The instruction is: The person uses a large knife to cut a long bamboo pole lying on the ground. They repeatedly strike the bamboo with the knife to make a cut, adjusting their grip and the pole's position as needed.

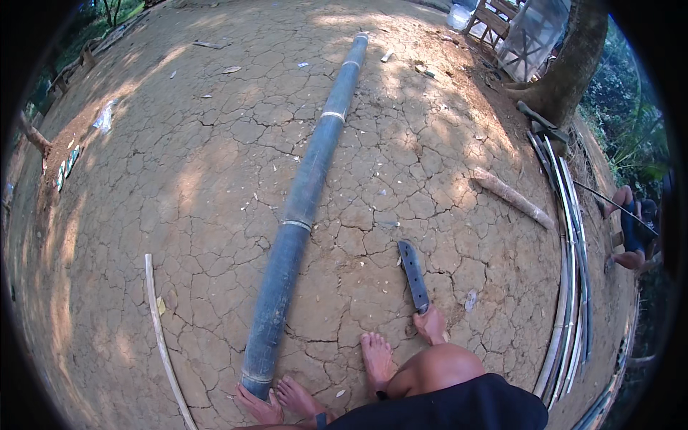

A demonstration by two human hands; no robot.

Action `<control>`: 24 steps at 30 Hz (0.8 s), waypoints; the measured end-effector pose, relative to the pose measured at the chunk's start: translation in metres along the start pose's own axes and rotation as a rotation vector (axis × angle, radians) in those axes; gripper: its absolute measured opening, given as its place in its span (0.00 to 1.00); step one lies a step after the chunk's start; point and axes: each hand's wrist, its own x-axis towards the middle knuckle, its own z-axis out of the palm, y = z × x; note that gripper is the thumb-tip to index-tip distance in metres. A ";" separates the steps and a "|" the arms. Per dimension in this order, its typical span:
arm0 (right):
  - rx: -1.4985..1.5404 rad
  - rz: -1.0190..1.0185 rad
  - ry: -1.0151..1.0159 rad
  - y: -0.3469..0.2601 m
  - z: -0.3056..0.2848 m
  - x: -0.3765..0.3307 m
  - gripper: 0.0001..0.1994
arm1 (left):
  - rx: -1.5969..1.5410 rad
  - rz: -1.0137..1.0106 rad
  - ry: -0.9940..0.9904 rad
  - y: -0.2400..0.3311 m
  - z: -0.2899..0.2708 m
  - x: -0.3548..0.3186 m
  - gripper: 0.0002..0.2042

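Note:
A long, thick, dark bamboo pole (290,247) lies on the ground, running from my feet away toward the far middle, with pale rings at its joints. At its near end my left hand (259,407) is closed on the rim, beside my bare left foot (299,396). My right hand (431,326) grips the handle of a machete (413,276) to the right of the pole. The machete's broad dark blade has a row of holes and points away from me, apart from the pole. Between them is my bare right foot (376,355).
Cracked dry earth (193,208) surrounds the pole. A thin curved stick (159,322) lies at left, a short log (514,197) at right. Beyond the log are a bundle of long bamboo strips (570,279), a tree trunk (573,64) and a seated person (634,226).

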 end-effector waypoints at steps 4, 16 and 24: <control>0.011 -0.024 0.009 -0.005 0.000 0.000 0.21 | -0.101 0.072 0.011 -0.035 0.021 -0.021 0.46; 0.051 -0.008 -0.006 -0.005 0.002 -0.002 0.20 | -0.281 -0.012 -0.228 -0.056 0.009 -0.005 0.46; 0.049 -0.031 0.019 -0.002 0.000 -0.001 0.17 | -0.049 -0.013 -0.316 -0.025 -0.005 0.013 0.48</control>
